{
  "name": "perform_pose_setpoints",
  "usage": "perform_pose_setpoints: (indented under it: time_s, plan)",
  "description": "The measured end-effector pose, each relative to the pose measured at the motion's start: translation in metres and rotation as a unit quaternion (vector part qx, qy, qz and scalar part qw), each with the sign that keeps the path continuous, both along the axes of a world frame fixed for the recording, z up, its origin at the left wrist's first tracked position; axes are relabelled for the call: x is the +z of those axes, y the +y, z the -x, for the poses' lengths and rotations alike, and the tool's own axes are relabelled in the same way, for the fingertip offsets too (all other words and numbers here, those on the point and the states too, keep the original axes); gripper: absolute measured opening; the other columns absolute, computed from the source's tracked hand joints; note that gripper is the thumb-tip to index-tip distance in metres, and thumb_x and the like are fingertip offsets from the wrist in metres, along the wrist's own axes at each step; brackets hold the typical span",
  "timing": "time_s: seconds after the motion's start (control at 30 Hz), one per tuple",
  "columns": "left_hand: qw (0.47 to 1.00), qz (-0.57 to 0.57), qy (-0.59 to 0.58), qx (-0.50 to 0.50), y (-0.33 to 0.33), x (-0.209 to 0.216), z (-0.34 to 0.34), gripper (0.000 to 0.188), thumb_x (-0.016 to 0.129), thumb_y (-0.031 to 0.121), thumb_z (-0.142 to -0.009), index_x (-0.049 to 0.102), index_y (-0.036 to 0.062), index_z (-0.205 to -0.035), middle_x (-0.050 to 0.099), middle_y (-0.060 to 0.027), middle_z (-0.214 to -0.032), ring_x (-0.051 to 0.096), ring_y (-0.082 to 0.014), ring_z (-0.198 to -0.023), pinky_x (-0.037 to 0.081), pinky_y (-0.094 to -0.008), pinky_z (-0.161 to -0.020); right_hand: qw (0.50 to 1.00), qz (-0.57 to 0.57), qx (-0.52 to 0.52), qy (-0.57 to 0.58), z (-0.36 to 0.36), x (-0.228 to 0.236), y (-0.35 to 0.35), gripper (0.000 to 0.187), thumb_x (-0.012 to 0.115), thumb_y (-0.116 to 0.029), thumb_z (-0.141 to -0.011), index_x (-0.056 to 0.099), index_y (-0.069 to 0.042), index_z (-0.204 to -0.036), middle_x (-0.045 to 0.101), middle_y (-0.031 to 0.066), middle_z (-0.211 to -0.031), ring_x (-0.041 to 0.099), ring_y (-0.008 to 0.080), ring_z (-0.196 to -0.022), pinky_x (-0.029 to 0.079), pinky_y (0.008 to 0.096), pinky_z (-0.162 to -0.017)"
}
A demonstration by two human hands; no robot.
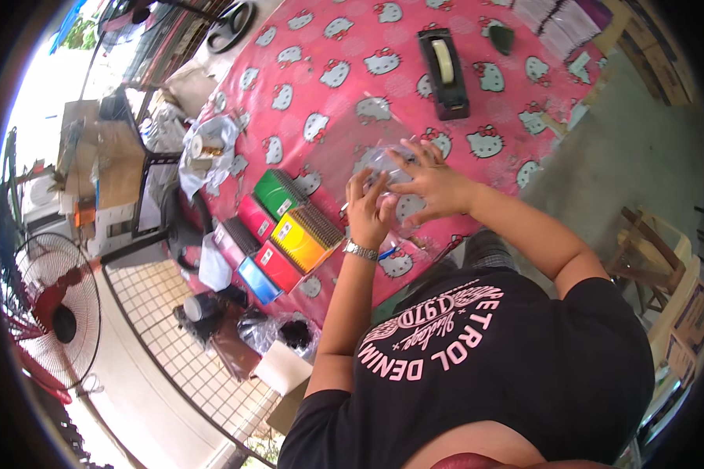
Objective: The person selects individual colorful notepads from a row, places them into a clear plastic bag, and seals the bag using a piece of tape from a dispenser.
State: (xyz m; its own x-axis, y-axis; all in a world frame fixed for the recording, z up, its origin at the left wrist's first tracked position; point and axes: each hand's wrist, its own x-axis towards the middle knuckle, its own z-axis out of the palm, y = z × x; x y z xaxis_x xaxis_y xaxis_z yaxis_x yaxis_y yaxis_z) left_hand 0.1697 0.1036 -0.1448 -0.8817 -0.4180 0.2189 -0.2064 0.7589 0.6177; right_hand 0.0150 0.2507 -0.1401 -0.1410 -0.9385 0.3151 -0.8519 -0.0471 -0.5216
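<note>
A pink cartoon-print tabletop (313, 82) fills the middle of the room, a fan (59, 316) off its left edge. Near that edge, spiral notebooks (299, 241) are already grouped by colour; a tape dispenser (450, 100) lies toward the right edge. Clear plastic (382, 161) sits bunched under the hands near the front edge — seemingly midway, not yet flat. The right hand (430, 181) spreads its fingers wide; the left hand (368, 208) curls narrowly — whether it pinches plastic, I cannot tell.
</note>
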Motion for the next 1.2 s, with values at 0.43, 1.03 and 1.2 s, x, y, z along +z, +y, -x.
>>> perform_pose_setpoints:
  time_s: [0.43,1.03,1.2]
  plan:
    - [0.976,0.166,-0.109,-0.092,0.034,0.016,0.013,0.076,0.065,0.056,-0.080,0.045,0.0135,-0.140,0.044,-0.0292,-0.134,0.039,-0.0466,-0.128,0.037,-0.0524,-0.104,0.678,0.114,-0.442,-0.576,0.117,-0.075,-0.001,0.014,0.070,-0.015,-0.084,0.069,-0.002,-0.091,0.064,0.0041,-0.073,0.052,0.0149,-0.055,0.044,0.0321,-0.055]
    - [0.992,0.085,-0.081,-0.036,0.042,-0.001,-0.003,0.068,0.077,0.029,-0.074,0.050,0.0206,-0.136,0.027,-0.0302,-0.142,0.036,-0.0477,-0.129,0.041,-0.0499,-0.103,0.938,-0.224,-0.107,-0.241,0.030,0.031,-0.053,0.025,0.070,-0.029,-0.080,0.064,-0.004,-0.080,0.067,0.0112,-0.080,0.065,0.0250,-0.076,0.051,0.0385,-0.070]
    - [0.994,0.081,-0.069,-0.031,0.040,0.007,0.005,0.057,0.073,0.017,-0.076,0.056,0.0161,-0.130,0.034,-0.0270,-0.137,0.044,-0.0442,-0.123,0.045,-0.0462,-0.099,0.939,-0.254,-0.194,-0.127,0.019,0.024,-0.051,0.043,0.077,-0.041,-0.072,0.062,-0.005,-0.088,0.068,0.0136,-0.082,0.066,0.0323,-0.083,0.051,0.0445,-0.073]
